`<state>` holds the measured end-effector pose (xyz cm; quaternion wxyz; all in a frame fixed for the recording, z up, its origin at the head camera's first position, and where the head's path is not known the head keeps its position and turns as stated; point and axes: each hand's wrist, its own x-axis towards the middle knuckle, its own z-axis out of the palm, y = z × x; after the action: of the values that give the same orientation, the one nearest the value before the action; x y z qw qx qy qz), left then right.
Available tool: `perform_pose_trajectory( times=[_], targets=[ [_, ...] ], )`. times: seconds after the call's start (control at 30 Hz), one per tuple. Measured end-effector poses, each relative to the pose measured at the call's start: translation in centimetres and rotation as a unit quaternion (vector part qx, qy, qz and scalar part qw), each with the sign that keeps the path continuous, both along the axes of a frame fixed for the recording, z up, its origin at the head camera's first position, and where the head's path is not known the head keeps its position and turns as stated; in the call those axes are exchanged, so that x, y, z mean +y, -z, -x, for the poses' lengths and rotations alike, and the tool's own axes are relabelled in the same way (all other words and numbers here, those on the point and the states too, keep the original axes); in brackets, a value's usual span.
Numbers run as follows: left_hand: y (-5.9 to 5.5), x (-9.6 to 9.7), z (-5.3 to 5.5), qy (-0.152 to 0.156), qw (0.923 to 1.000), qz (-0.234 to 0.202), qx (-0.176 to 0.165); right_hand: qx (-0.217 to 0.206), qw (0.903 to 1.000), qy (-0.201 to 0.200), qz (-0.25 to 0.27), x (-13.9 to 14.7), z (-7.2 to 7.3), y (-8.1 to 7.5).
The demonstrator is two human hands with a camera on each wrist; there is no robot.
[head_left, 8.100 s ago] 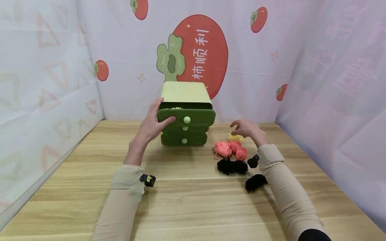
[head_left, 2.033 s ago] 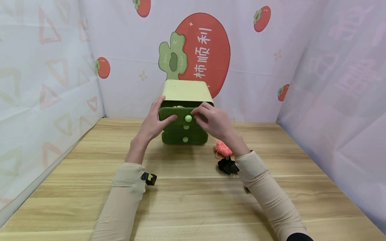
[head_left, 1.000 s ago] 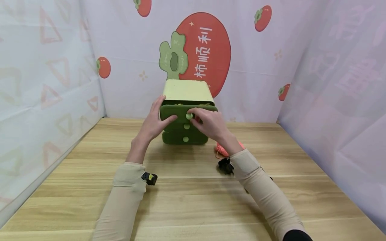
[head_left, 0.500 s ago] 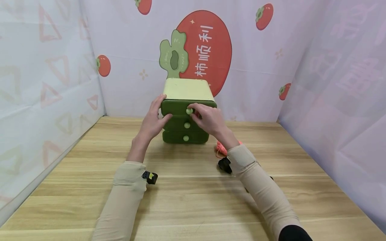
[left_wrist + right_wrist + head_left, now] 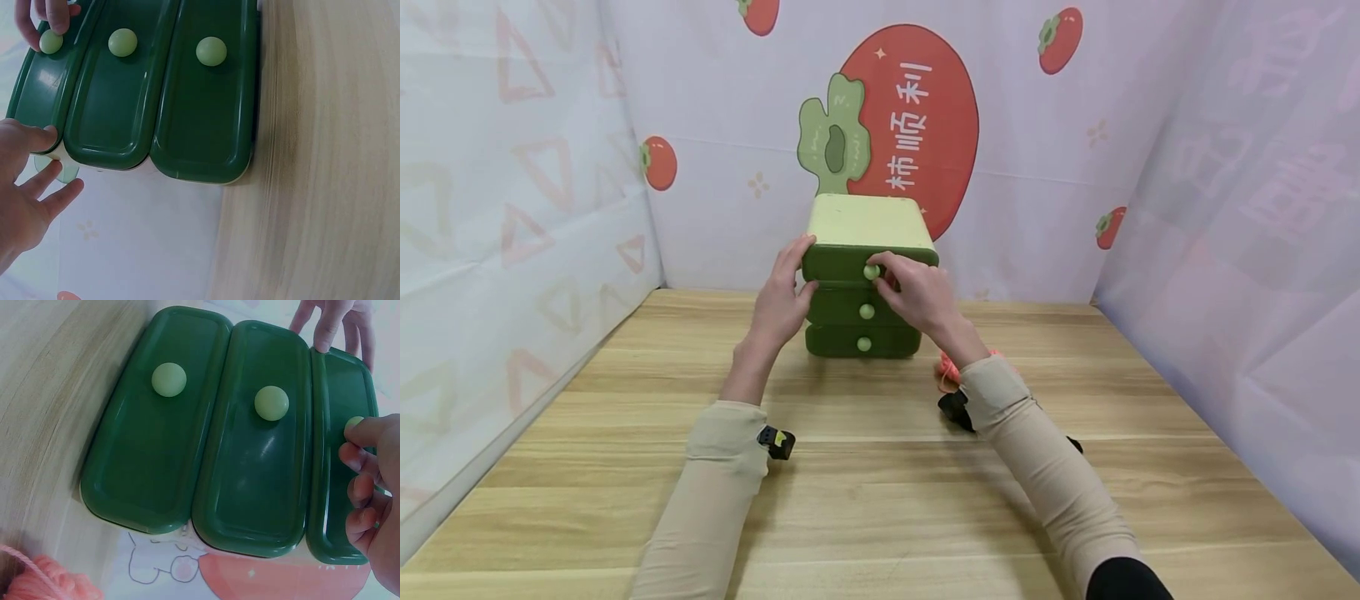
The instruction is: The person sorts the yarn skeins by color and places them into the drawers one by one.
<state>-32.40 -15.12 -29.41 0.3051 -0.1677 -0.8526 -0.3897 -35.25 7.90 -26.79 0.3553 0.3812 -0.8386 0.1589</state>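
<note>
A small cabinet with a pale yellow-green top [image 5: 868, 218] and three dark green drawers stands on the table, all drawer fronts lined up with its body. My right hand [image 5: 925, 296] pinches the round pale green knob [image 5: 871, 272] of the top drawer [image 5: 831, 263] between thumb and forefinger; its other fingers curl in beside the drawer front. At the cabinet's upper left corner, my left hand [image 5: 778, 304] rests with fingers extended along the side. In the left wrist view, the left thumb [image 5: 40, 137] lies on the end of the top drawer's front. The drawer's contents are hidden.
Coral yarn [image 5: 950, 371] lies on the table right of the cabinet, partly behind my right forearm, and shows in the right wrist view as a pink ball [image 5: 47, 578]. Black shapes [image 5: 955, 410] show beside the right sleeve. Printed cloth walls [image 5: 1015, 125] enclose the wooden table [image 5: 865, 500].
My right hand has gone from above the yarn to the top drawer's knob, and the drawer has slid in. The yellow yarn seen earlier on the table no longer shows. My left hand stayed.
</note>
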Motion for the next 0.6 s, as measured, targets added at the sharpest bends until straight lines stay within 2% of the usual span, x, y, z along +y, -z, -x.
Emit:
perform_pose_trajectory(
  times=[0.17, 0.4, 0.6],
  targets=[
    [0.0, 0.1, 0.1, -0.004, 1.0000, 0.001, 0.008, 0.003, 1.0000, -0.002, 0.003, 0.2, -0.1, 0.1],
    [0.0, 0.1, 0.2, -0.006, 0.9998, 0.004, 0.019, 0.013, 0.9990, -0.041, 0.013, 0.7, -0.2, 0.7],
    [0.1, 0.1, 0.1, -0.008, 0.9999, 0.006, 0.013, 0.024, 0.9977, -0.063, 0.004, 1.0, -0.2, 1.5]
  ],
)
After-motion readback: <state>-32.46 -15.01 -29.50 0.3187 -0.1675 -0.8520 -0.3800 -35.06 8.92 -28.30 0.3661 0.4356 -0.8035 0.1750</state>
